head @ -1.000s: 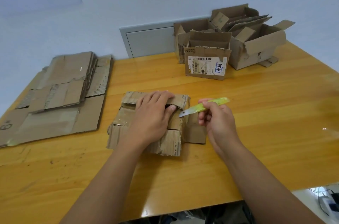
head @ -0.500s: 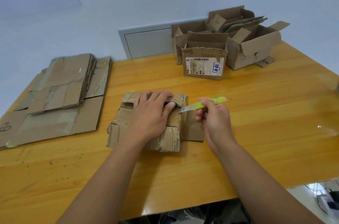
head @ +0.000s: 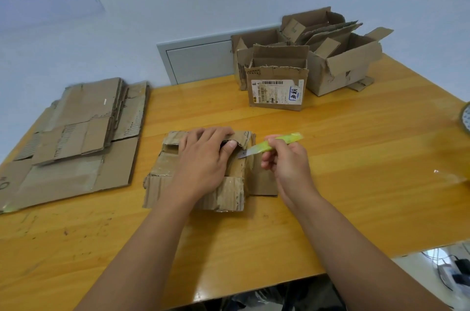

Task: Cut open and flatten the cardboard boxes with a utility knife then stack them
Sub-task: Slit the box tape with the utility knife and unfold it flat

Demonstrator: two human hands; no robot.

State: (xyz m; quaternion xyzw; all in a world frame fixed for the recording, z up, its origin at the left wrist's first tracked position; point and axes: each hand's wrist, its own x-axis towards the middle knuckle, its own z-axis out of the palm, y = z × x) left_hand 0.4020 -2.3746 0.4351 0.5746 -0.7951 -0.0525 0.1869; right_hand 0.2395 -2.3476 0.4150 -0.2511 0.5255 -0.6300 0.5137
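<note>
The cutting step was in hand: left hand (head: 203, 160) pressed and gripped the box (head: 198, 173) at table centre, right hand (head: 287, 160) pinched the utility knife (head: 269, 146) at three o'clock — blade beside the thumb, so slice away, probably.

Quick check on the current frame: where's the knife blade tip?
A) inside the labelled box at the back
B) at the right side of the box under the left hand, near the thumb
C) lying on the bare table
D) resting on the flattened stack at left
B: the right hand grips the green utility knife, its blade pointing at the right side of the box that the left hand holds, close to the left thumb.
</note>
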